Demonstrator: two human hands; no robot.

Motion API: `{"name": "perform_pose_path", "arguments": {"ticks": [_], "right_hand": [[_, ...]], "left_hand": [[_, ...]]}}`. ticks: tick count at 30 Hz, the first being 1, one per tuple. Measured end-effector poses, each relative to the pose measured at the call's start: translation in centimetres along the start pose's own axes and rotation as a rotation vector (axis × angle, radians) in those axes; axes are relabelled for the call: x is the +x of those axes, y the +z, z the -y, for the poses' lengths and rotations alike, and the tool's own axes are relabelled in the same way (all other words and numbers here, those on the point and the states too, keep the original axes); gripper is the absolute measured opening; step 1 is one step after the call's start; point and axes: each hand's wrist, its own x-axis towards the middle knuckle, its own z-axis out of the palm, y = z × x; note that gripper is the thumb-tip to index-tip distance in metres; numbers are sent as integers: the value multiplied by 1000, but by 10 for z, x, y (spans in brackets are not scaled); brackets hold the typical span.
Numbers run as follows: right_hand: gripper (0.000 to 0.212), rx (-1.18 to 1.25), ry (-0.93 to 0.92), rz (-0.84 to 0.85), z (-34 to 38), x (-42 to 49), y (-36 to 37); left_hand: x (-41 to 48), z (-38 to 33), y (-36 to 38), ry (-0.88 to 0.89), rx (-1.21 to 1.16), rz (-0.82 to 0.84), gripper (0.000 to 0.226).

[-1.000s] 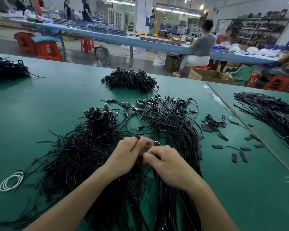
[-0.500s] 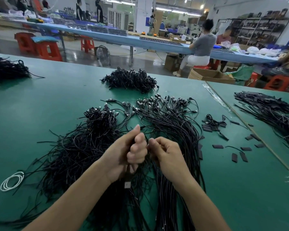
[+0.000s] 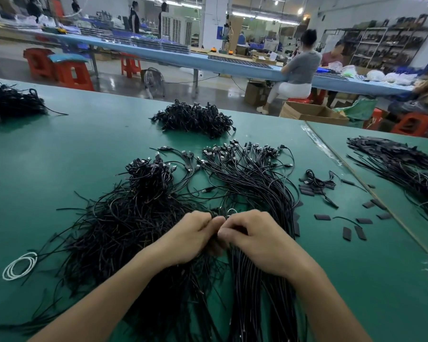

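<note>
Green tabletop bears a left heap and a right heap, strands running near to far. Between them, left grip and right grip meet, both curled tight on one cable; it trails nearward, equally close to either.

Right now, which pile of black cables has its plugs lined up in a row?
The pile right of centre, running under the right hand: its cables lie side by side, plugs together at the far end. The heap left of it is tangled.
</note>
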Motion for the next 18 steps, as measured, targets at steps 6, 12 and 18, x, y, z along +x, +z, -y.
{"name": "perform_pose_path", "arguments": {"ticks": [6,12,18], "right_hand": [[12,258,3,-181,-12,3,-6],[16,618,-33,63,-10,-1,-6],[15,480,12,53,-10,0,0]], "left_hand": [[-11,-12,1,-148,-226,176,60],[-15,-15,-12,-176,-599,448,52],[-16,-12,-6,-190,-475,273,54]]}}
